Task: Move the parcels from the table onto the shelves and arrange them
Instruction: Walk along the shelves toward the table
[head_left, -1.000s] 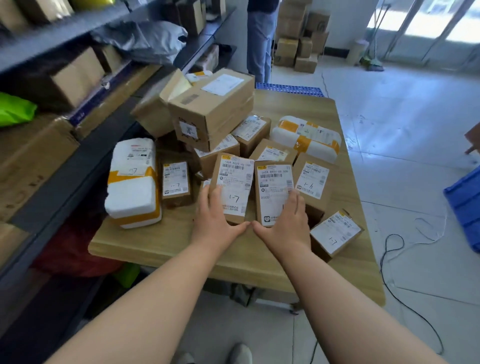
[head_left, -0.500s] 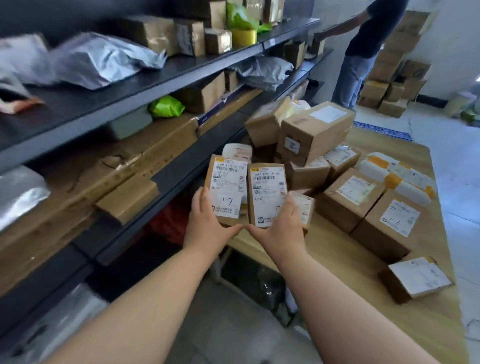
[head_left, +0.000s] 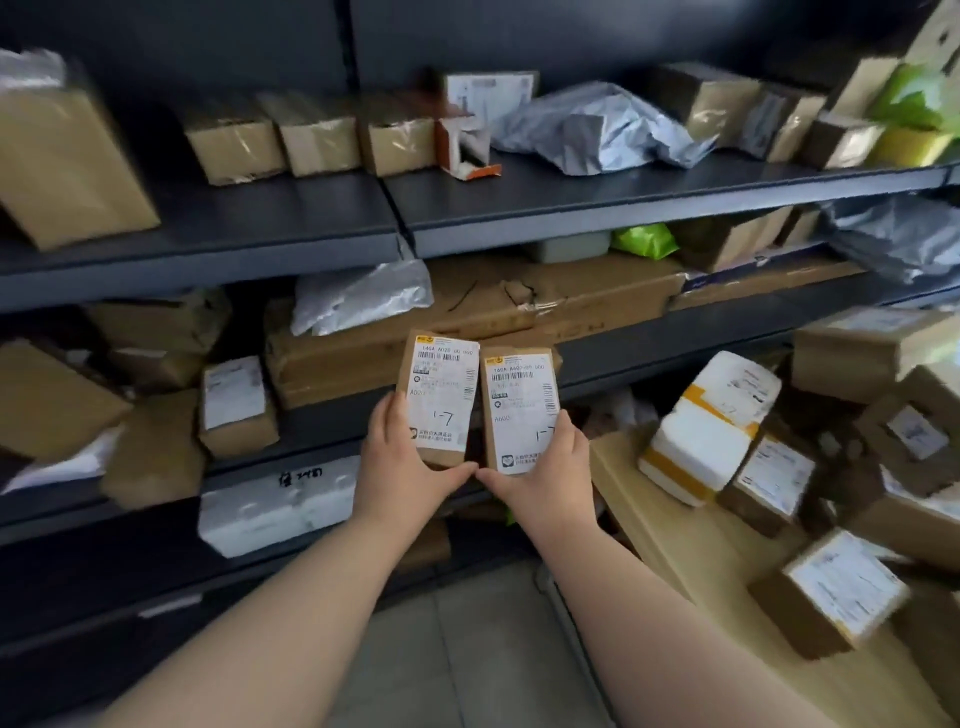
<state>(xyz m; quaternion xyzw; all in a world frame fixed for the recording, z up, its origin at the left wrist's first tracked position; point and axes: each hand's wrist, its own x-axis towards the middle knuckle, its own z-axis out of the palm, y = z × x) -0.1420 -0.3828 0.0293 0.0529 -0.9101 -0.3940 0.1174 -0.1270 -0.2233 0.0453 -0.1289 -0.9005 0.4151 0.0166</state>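
Observation:
I hold two small brown cardboard parcels side by side in front of the dark shelves. My left hand grips the left parcel, whose white label reads "1-7". My right hand grips the right parcel, also labelled. Both parcels hang in the air level with the middle shelf. The wooden table at the lower right carries several more parcels, among them a white foam box with orange tape and a labelled brown box.
The top shelf holds brown boxes and a grey poly bag. The middle shelf is packed with flat cartons, a silver bag and a green bag. A white foam box lies on the lower shelf. Grey floor shows between my arms.
I have lifted the two parcels off the table and turned left to face the shelves. The table has slid to the lower right of the view.

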